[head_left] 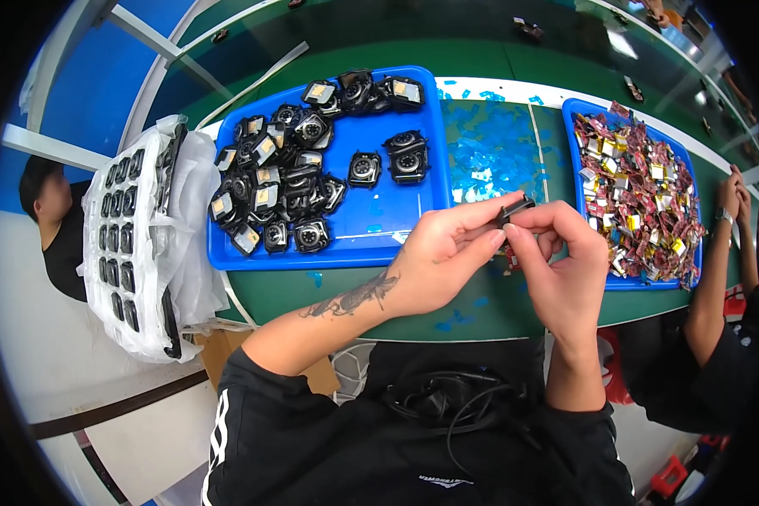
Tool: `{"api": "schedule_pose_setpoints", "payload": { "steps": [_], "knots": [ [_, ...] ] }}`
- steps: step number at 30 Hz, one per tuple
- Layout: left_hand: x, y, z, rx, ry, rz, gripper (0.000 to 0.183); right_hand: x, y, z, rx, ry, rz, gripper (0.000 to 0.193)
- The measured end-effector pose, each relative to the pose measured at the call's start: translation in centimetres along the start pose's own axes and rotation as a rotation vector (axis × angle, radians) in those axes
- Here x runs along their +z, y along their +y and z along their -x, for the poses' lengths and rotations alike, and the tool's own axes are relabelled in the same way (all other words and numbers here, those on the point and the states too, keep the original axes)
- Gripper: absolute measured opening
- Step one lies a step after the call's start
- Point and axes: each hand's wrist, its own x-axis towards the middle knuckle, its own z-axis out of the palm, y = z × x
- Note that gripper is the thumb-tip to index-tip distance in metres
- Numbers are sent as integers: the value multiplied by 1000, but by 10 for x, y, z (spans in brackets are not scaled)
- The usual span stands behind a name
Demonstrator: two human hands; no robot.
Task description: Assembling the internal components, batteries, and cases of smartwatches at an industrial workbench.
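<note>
Above the table's near edge, my left hand (pixel 447 253) grips a small black watch case (pixel 517 207), seen edge-on, between thumb and fingers. My right hand (pixel 558 261) is closed beside it, thumb and index finger pinched at the case's lower end; whether a smaller part is also in that pinch is hidden. To the left stands a blue tray (pixel 354 253) with many black smartwatch cases (pixel 312 131), heaped on its left side. A few single cases (pixel 364 169) lie apart in its right half.
Blue film scraps (pixel 489 156) litter the green table between the trays. A second blue tray (pixel 575 160) at right holds reddish flexible parts (pixel 637 202). Stacked white trays (pixel 114 244) with watch cases stand at far left. Another person's hands (pixel 734 198) are at the right edge.
</note>
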Motion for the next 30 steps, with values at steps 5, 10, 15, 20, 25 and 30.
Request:
{"api": "schedule_pose_setpoints", "payload": {
  "steps": [5, 10, 15, 20, 25, 30],
  "knots": [
    [-2, 2, 1, -41, -6, -48, 42, -1, 3, -3, -135, 50, 100, 14],
    [-7, -1, -1, -33, -41, -97, 41, -4, 3, -5, -220, 95, 242, 22],
    [8, 12, -3, -12, 46, 141, 42, -3, 16, 1, 95, 87, -543, 20],
    [3, 13, -5, 136, 201, 191, 39, -12, 8, 19, 223, -190, -486, 27],
    [-4, 13, -3, 147, 148, 34, 31, -7, 12, 20, 145, -91, -519, 16],
    [-5, 18, 1, 440, 53, -768, 35, -14, 17, 16, 209, -142, -673, 12]
  ]
}}
